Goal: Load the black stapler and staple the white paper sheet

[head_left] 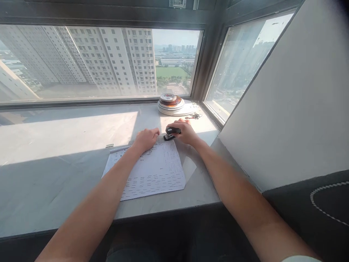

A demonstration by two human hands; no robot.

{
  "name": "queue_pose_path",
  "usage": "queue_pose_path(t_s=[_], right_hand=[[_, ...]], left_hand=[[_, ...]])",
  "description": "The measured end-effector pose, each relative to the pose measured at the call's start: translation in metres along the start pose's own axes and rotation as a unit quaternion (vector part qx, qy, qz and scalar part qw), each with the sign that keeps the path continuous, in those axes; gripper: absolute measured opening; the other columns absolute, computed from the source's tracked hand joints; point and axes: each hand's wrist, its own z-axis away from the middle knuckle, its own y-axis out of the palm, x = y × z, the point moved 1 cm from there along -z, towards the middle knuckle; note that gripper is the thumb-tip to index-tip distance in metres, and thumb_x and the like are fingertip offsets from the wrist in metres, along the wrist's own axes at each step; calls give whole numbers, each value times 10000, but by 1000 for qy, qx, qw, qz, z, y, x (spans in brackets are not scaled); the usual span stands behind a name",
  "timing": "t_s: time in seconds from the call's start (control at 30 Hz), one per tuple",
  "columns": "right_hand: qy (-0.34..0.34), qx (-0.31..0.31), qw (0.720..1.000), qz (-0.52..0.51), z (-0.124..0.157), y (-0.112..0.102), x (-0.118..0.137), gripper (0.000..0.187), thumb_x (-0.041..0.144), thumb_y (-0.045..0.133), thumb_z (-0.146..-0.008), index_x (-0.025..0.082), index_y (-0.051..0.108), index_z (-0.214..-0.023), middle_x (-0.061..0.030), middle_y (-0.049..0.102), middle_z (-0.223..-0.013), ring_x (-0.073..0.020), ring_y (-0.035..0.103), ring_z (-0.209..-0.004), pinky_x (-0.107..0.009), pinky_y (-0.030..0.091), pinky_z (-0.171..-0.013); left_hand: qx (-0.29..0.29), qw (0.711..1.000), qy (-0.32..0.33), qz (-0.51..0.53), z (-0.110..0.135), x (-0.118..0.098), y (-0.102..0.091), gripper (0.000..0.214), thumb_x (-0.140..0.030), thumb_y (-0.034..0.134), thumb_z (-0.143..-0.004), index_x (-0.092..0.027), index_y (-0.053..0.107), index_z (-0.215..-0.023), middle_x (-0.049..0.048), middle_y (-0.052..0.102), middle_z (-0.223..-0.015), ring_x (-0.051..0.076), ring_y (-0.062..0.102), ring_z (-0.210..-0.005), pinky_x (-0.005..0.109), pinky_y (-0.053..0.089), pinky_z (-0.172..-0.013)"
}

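Near the far edge of the written sheets of paper (pixel 155 171), my right hand (pixel 185 131) is wrapped around a black stapler (pixel 169 134). The stapler's jaws point left, close to the top right corner of the sheets. My left hand (pixel 147 139) is closed at the top edge of the paper, its fingers curled over it and partly hidden. Only a small gap separates the left fingertips from the stapler. The sheets lie flat in a slightly uneven stack, covered with handwriting and short dashed lines.
A strip of staples (pixel 109 146) lies left of the paper. Behind my hands, stacked round plates or lids (pixel 171 104) stand by the window corner, with a small dark chain-like item (pixel 194 116) beside them. A slanted white wall (pixel 294 102) bounds the right of the sill (pixel 54 182).
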Motion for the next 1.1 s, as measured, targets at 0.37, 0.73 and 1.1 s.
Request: queue_pose_path(t_s=[0.37,0.73,1.1], right_hand=[[-38,56,987,-147,-4,-5,2,340,136,483,-779,244,741,-973,-45,720,-1033,-260,538,-1051,-481,317,-1068],[-20,14,965,-262,-9,-1,10,412,431,548,-985,194,616,-655,-21,672,-839,-167,582,-873,-392,385,-1052],[40,-45,947,-315,-12,9,1,214,437,694,-893,233,758,-884,-51,680,-1106,-203,629,-1082,-358,477,-1021]], left_hand=[[60,991,110,44,3,-3,-5,334,-439,426,-1018,-245,653,-869,6,657,-726,186,553,-669,314,327,-622],[67,980,170,75,2,-3,-1,232,-370,526,-969,-222,632,-824,-22,623,-703,148,515,-653,289,344,-622],[75,980,160,92,1,-1,2,264,-364,512,-953,-213,535,-738,-35,544,-633,138,448,-603,293,332,-611]])
